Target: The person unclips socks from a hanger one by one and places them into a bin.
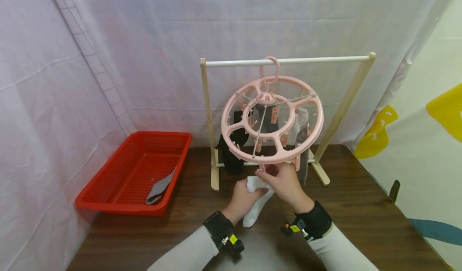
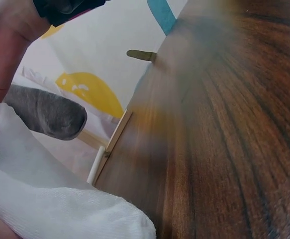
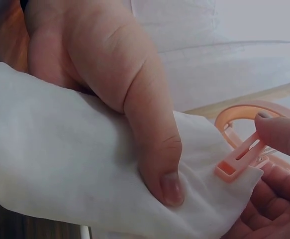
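Note:
A white sock point(image 1: 255, 211) hangs from my left hand point(image 1: 240, 202), whose thumb presses on the fabric near the sock's opening. My right hand point(image 1: 287, 185), just under the front rim of a round pink clip hanger point(image 1: 272, 158), pinches a pink clothespin point(image 3: 233, 167) between thumb and fingers. In the right wrist view that clothespin lies at the edge of the sock's cuff; whether its jaws grip the fabric cannot be told. The left wrist view shows the sock's white toe point(image 2: 110, 219) hanging above the table, with a grey sock point(image 2: 52, 113) behind.
The hanger hooks over the white bar point(image 1: 325, 59) of a wooden rack. Black point(image 1: 231, 158), grey point(image 1: 304, 154) and white point(image 1: 300, 120) pieces hang from it. On the left stands a red basket point(image 1: 135, 208) containing a grey sock point(image 1: 160, 189). Brown table point(image 1: 187, 227) lies beneath.

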`<state>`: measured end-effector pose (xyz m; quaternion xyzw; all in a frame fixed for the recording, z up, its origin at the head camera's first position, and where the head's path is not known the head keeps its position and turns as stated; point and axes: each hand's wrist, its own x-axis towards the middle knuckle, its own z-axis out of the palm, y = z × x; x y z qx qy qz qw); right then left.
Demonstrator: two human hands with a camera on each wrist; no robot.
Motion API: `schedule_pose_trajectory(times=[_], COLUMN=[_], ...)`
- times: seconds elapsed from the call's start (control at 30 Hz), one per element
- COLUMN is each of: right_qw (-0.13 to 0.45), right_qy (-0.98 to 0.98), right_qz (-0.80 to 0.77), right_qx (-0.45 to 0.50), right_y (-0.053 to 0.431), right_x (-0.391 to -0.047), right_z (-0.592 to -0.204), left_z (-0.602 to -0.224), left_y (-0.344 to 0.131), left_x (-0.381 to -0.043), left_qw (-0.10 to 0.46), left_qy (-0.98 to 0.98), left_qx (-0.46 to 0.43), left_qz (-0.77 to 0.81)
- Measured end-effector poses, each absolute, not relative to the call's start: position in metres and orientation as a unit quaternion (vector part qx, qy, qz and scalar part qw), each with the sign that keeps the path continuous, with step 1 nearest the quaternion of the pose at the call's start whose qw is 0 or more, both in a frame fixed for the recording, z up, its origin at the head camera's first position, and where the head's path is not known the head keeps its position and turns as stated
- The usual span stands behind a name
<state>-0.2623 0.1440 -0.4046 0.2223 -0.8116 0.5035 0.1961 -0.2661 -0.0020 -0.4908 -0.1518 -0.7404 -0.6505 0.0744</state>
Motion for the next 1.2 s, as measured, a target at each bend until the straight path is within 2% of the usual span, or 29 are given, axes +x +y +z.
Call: schedule_pose_trajectory(times=[0.33,0.6,1.2], right_qw=[0.191,0.188,0.164], right_qy=[-0.819,-0.814,-0.794], right_qz=[0.493,0.497,0.53], right_qx=[0.222,0.233,0.248], right_y=[0.142,0.135,0.139], right_x=[-0.262,-0.242,-0.243], right_z=[-0.404,-0.373,-0.374], left_z=[-0.489,-0.485,-0.485], left_y=[-0.003,-0.004,-0.002], left_x=[-0.265,-0.266,-0.265], left_qw=[0.078,0.075,0.068], left_qy=[-0.745,-0.741,-0.745], left_qx=[-0.145,-0.139,-0.153], left_qz=[-0.646,-0.653,-0.646])
